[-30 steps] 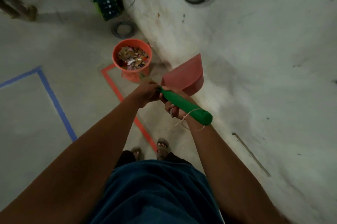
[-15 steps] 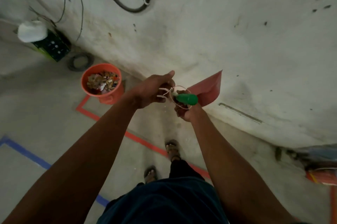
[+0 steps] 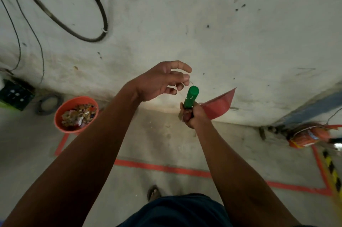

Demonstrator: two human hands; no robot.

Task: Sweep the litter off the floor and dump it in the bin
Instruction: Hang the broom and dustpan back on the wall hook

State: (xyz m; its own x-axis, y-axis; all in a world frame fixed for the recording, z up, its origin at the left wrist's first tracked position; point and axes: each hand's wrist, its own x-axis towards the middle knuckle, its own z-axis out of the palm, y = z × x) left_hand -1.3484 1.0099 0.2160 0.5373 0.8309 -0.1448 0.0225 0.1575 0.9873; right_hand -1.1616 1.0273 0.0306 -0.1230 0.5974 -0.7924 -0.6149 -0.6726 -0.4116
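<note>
The red plastic dustpan (image 3: 218, 105) with green handle (image 3: 191, 97) stays in our right hand (image 3: 190, 115); our left hand (image 3: 162, 80) now pinches its thin string loop (image 3: 182, 86), raised higher; no writing we can read.

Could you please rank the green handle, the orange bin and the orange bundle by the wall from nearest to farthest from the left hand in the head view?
From the left hand:
1. Green handle, just right of its fingers.
2. Orange bin, lower left on the floor.
3. Orange bundle, far right by the wall.
</note>
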